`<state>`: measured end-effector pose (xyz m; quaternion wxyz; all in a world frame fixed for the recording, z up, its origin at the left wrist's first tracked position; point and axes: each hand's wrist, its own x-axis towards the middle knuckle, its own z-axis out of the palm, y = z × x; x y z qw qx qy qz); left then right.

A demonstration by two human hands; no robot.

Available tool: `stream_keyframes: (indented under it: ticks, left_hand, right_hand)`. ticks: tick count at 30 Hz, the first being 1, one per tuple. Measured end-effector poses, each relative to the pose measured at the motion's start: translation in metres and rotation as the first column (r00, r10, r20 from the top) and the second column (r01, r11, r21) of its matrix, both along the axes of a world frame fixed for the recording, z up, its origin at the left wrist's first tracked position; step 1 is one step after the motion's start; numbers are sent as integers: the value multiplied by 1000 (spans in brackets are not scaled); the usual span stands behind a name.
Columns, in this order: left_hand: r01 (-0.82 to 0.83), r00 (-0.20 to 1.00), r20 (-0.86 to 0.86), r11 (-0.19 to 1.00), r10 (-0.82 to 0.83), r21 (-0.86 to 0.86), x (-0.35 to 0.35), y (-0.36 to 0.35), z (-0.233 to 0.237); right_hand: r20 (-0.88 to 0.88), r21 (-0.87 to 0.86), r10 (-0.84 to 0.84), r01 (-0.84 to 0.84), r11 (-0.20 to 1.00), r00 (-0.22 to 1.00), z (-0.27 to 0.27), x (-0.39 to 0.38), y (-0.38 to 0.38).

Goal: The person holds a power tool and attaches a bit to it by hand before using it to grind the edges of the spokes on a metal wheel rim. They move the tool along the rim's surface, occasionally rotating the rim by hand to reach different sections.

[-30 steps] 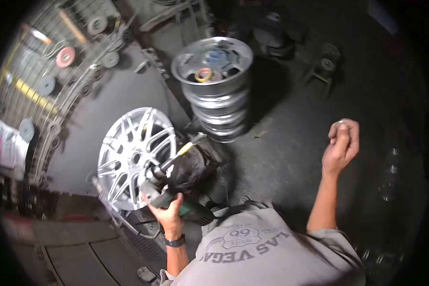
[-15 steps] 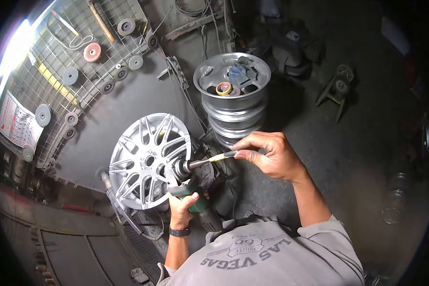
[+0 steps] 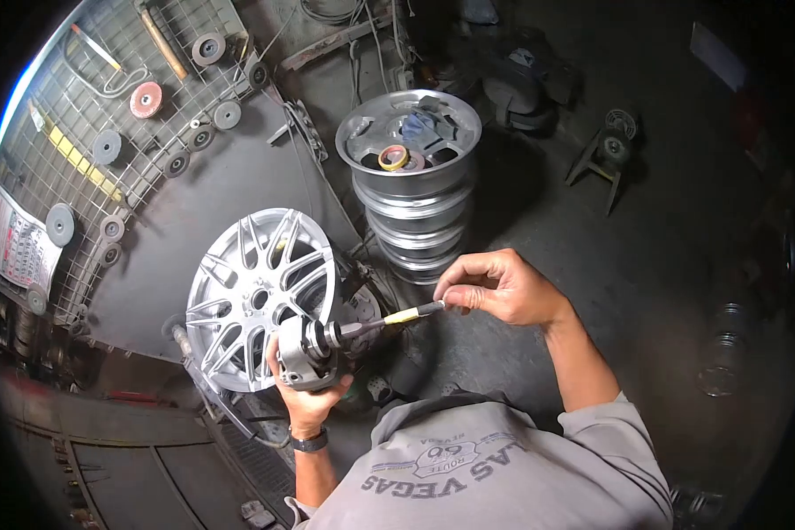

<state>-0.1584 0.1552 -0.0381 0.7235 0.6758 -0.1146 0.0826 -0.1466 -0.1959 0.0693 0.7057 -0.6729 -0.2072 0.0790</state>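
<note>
My left hand [image 3: 306, 408] is wrapped round an angle grinder [image 3: 304, 355], whose grey metal head faces up and whose body is largely hidden by the hand. From the grinder's spindle a slim rod [image 3: 400, 316] with a yellow band and a dark end points right. My right hand [image 3: 512, 291] pinches the end of this rod between thumb and forefinger. Just beyond the grinder, a silver multi-spoke wheel rim [image 3: 261, 299] leans, with its lower right part covered by the tool.
A stack of metal rims [image 3: 415, 212] stands ahead, with tape rolls [image 3: 394, 158] and a blue cloth [image 3: 420, 129] on top. Abrasive discs [image 3: 146, 100] hang on a wire grid at left. A small stand [image 3: 611, 150] is on the floor at right.
The grinder has turned so its head faces up, and my left hand has moved slightly left and down. My right hand stays at the rod's end. The view has shifted slightly.
</note>
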Motion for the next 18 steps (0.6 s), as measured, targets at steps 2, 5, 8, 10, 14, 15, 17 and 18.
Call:
stream_keyframes:
  ticks: [2, 5, 8, 10, 14, 15, 17, 18]
  left_hand:
    - [-33, 999, -4, 999, 33, 9, -3, -3, 8]
    - [-67, 990, 128, 996, 59, 56, -5, -10, 22]
    - [-149, 972, 208, 969, 106, 199, -9, -10, 21]
    - [-251, 949, 258, 929, 181, 270, -14, -19, 30]
    - [-298, 952, 55, 953, 301, -61, -23, -51, 45]
    - [-319, 940, 104, 946, 324, -67, -16, -42, 23]
    - [-354, 935, -37, 915, 354, -191, -15, -49, 27]
    - [-363, 931, -140, 895, 337, -260, -14, -54, 33]
  right_hand:
    - [6, -24, -16, 17, 1000, 1000, 0, -2, -2]
    - [126, -166, -104, 124, 978, 987, 6, -7, -2]
    - [514, -284, -251, 439, 852, 820, 1, -11, 8]
    - [822, -205, -264, 695, 689, 504, -7, -10, 18]
    - [375, 225, -866, 874, 431, 331, -26, -12, 16]
    - [263, 260, -887, 857, 445, 381, -46, -8, -2]
    - [197, -112, -876, 898, 425, 440, -88, -4, -22]
    - [284, -318, -838, 870, 376, 466, -104, -2, -19]
